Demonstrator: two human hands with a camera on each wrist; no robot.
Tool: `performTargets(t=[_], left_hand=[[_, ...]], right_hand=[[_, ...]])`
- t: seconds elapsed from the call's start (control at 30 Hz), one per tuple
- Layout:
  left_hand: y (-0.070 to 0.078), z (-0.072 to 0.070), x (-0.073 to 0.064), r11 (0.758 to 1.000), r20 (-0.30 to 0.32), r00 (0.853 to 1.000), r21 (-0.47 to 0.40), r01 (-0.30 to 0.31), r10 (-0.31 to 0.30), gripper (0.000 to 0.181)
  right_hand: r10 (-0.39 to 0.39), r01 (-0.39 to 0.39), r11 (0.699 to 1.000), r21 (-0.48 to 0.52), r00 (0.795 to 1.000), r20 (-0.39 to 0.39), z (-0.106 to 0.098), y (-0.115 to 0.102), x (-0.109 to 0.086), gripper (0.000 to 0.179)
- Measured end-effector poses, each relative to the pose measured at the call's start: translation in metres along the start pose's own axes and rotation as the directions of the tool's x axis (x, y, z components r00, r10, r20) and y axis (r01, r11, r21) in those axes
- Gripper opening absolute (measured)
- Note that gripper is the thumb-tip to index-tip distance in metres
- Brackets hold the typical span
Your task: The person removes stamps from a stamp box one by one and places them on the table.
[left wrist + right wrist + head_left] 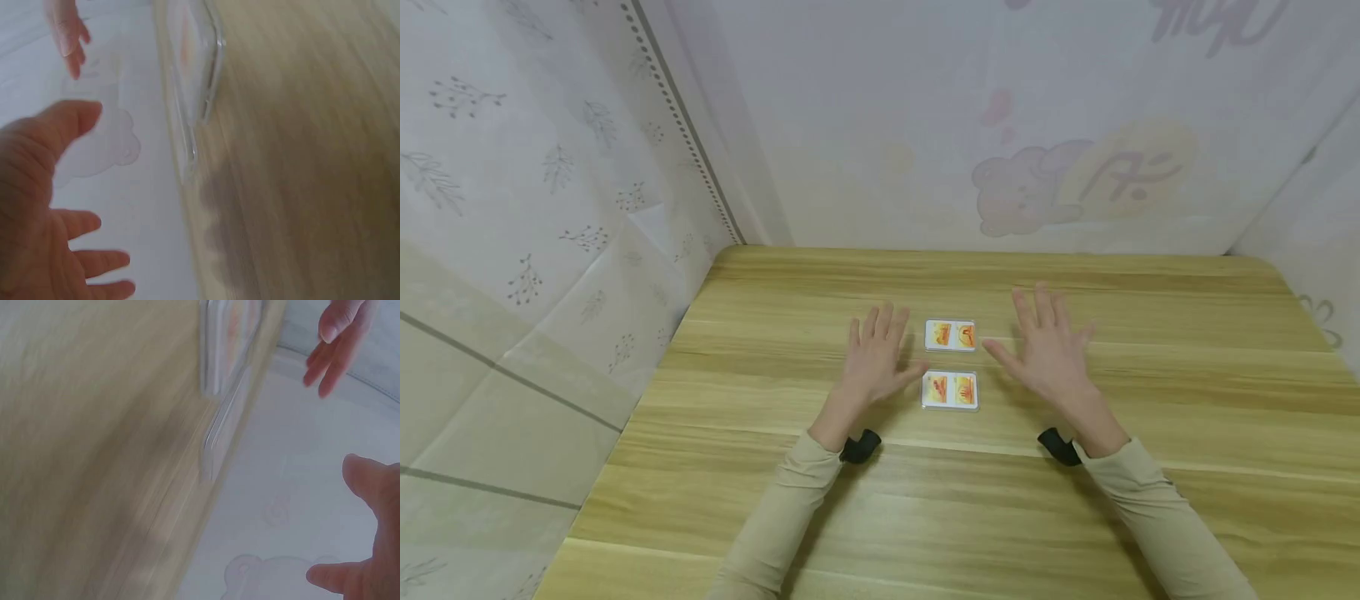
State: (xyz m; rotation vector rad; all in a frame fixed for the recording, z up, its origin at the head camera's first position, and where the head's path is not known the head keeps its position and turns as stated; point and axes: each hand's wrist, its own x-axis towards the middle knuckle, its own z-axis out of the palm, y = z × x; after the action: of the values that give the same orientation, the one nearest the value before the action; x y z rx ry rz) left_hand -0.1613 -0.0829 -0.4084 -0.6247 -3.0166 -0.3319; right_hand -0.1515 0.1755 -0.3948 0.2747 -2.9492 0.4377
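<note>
Two flat, clear-edged cases with orange and yellow pictures on white lie one behind the other on the wooden table. The far case (950,335) sits between both hands; the near case (950,391) is closer to the person. My left hand (874,358) is spread just left of the cases, its thumb by the near one's upper left corner. To their right, my right hand (1051,354) is spread too, thumb toward the far case. Both hands hold nothing. From the left wrist, the near case (195,59) looks thick and stands apart from the fingers.
The wooden table (955,517) reaches to a pale printed curtain (865,125) at the back. More patterned cloth (550,217) hangs along the left side. A black strap (861,447) is on the left wrist and another (1059,447) on the right.
</note>
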Motion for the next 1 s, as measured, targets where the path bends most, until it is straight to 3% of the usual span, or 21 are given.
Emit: performTargets(t=[0.13, 0.23, 0.47, 0.6, 0.73, 1.0], left_hand=[[-0.003, 0.000, -0.001, 0.984, -0.012, 0.997, -0.164, -0.073, 0.072, 0.088], [-0.002, 0.000, -0.002, 0.961, 0.013, 0.995, -0.262, -0.093, 0.100, 0.087], [0.002, 0.002, -0.005, 0.891, 0.112, 0.979, -0.442, -0.104, 0.169, 0.084], [0.004, 0.007, -0.007, 0.882, 0.137, 0.971, -0.457, -0.115, 0.197, 0.085], [0.005, 0.010, -0.009, 0.882, 0.157, 0.965, -0.456, -0.117, 0.209, 0.086], [0.006, 0.017, -0.012, 0.903, 0.174, 0.965, -0.416, -0.108, 0.196, 0.083]], right_hand=[[-0.046, 0.047, 0.998, 0.044, 0.998, -0.034, 0.001, -0.003, 0.000, 0.085], [-0.076, 0.079, 0.993, 0.086, 0.996, -0.036, 0.003, -0.004, -0.001, 0.085], [-0.072, 0.040, 0.961, 0.274, 0.991, 0.108, 0.005, -0.012, -0.008, 0.081], [-0.083, 0.027, 0.949, 0.314, 0.982, 0.168, 0.009, -0.017, -0.011, 0.079], [-0.137, 0.072, 0.940, 0.334, 0.975, 0.177, 0.015, -0.021, -0.013, 0.077], [-0.223, 0.148, 0.928, 0.342, 0.956, 0.190, 0.024, -0.027, -0.016, 0.079]])
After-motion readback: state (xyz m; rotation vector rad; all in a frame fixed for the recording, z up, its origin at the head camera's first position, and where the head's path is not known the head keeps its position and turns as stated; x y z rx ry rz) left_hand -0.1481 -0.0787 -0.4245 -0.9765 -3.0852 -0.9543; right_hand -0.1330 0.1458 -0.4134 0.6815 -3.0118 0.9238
